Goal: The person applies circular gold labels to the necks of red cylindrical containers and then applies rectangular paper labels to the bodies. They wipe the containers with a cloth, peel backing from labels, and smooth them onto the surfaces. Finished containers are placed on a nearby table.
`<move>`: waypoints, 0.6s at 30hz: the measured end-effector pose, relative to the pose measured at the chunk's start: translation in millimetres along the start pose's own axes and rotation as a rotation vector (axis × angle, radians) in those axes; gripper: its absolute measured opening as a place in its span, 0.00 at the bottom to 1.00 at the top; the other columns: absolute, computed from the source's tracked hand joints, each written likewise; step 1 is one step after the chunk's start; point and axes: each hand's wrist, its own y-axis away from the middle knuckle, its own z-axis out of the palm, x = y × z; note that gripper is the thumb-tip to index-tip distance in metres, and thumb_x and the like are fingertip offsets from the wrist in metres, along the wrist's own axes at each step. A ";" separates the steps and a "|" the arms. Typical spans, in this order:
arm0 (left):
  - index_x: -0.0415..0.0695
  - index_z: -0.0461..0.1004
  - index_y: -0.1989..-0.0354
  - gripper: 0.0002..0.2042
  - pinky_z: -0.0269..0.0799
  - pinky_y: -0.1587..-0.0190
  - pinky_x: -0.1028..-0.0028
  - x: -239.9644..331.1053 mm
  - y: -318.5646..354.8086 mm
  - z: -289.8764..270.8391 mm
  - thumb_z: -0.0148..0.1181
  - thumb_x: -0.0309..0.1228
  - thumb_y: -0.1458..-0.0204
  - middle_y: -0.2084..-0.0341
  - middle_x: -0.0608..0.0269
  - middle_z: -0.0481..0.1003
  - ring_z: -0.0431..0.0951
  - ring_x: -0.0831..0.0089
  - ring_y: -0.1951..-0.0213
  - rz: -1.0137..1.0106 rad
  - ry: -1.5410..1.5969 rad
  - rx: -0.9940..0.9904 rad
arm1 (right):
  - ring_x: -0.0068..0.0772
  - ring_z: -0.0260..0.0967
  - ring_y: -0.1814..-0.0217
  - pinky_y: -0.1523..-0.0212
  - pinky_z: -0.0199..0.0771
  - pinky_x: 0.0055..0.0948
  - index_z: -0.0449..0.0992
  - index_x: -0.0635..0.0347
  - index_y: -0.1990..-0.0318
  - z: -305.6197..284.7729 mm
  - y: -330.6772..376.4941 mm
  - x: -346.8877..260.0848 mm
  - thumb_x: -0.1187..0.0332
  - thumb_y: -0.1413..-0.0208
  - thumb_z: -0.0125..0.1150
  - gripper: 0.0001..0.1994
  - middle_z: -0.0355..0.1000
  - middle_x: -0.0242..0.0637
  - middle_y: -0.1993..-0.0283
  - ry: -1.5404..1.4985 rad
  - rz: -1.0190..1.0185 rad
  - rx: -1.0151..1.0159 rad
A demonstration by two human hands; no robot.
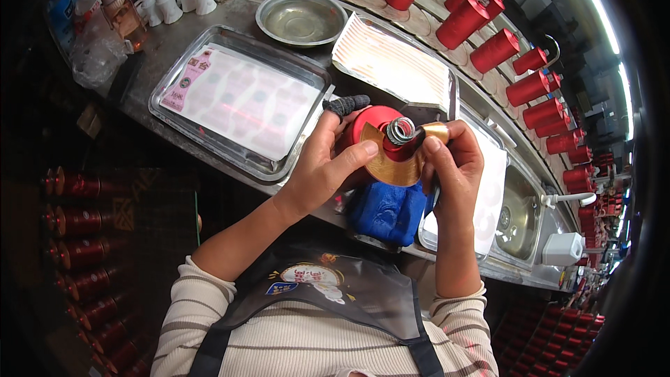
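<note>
A red bottle (pixel 362 123) with an uncapped, threaded glass neck (pixel 400 131) is tilted so that its mouth points up toward me. My left hand (pixel 315 162) is closed around its side, the thumb pressing on a curved gold label (pixel 392 169) that lies over the bottle's shoulder. One finger of that hand wears a black cover (pixel 346 105). Between the thumb and fingers of my right hand (pixel 455 162), the label's other end is pinched, lifted off the bottle beside the neck. Just below the bottle sits a blue folded cloth (pixel 388 213).
To the left, a metal tray (pixel 159 101) bears a sheet of pink and white labels. Behind stand a metal bowl (pixel 301 19) and a striped-covered tray (pixel 391 56). Several red bottles (pixel 463 22) line a conveyor along the far side. A sink (pixel 520 213) is at the right.
</note>
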 end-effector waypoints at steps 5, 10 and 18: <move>0.35 0.56 0.34 0.30 0.61 0.37 0.72 1.0 4.4 1.8 0.60 0.31 0.42 0.43 0.54 0.67 0.66 0.72 0.41 -0.017 -0.070 -0.026 | 0.17 0.71 0.57 0.59 0.71 0.16 0.72 0.64 0.52 9.0 -1.5 6.9 0.73 0.39 0.63 0.10 0.75 0.34 0.58 -0.027 -0.023 0.123; 0.34 0.56 0.34 0.31 0.61 0.37 0.70 -3.8 10.2 7.8 0.60 0.31 0.43 0.43 0.54 0.66 0.66 0.71 0.42 0.099 -0.121 0.031 | 0.19 0.71 0.55 0.58 0.71 0.16 0.71 0.67 0.44 15.3 -10.7 10.6 0.67 0.36 0.58 0.17 0.73 0.38 0.52 -0.059 -0.014 0.124; 0.34 0.55 0.34 0.30 0.63 0.38 0.70 -5.5 14.3 10.9 0.59 0.29 0.43 0.44 0.54 0.66 0.68 0.72 0.43 0.134 -0.032 0.034 | 0.22 0.72 0.54 0.57 0.76 0.19 0.57 0.68 0.33 16.9 15.1 3.0 0.72 0.44 0.63 0.33 0.63 0.46 0.37 0.061 -0.026 0.035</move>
